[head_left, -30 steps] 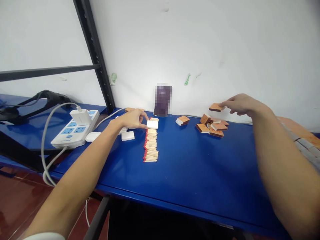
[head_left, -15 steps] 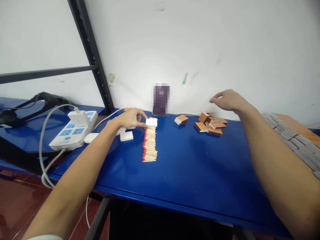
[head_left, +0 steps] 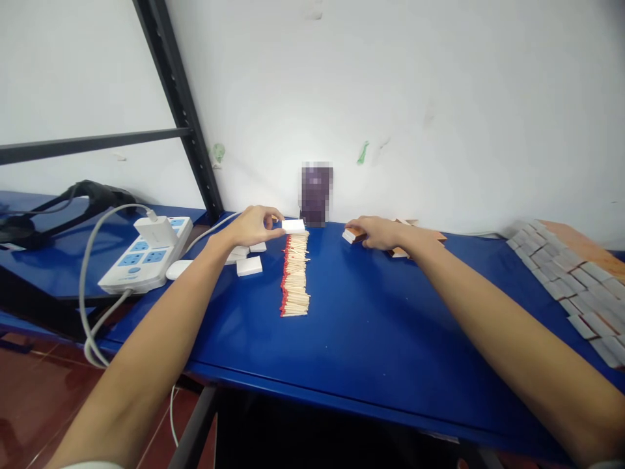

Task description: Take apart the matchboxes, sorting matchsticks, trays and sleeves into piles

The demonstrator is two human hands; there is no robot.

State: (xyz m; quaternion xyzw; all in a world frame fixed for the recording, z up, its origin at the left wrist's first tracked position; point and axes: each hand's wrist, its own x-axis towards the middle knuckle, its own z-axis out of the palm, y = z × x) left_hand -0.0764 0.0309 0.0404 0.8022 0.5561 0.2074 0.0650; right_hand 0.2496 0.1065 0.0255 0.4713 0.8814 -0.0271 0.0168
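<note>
While my left grip (head_left: pixel 251 225) pinches a white box (head_left: pixel 293 226) at the matches' (head_left: pixel 295 277) far end, my right grip (head_left: pixel 381 231) bends snugly round a brown box (head_left: pixel 355 233), a grabbing step, I think, needing a gentle lift next.

The table (head_left: pixel 342 352) is blue; the matches (head_left: pixel 295 277) are pale yellow with red tips; the little box (head_left: pixel 293 226) is white; the matchbox (head_left: pixel 352 235) is brown and white; the floor (head_left: pixel 43 397) is red.

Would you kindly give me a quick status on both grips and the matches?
Left grip: pinching white box, far end of match row. Right grip: touching orange matchbox, hold unclear. Blurred upright object close beyond the match row.
</note>
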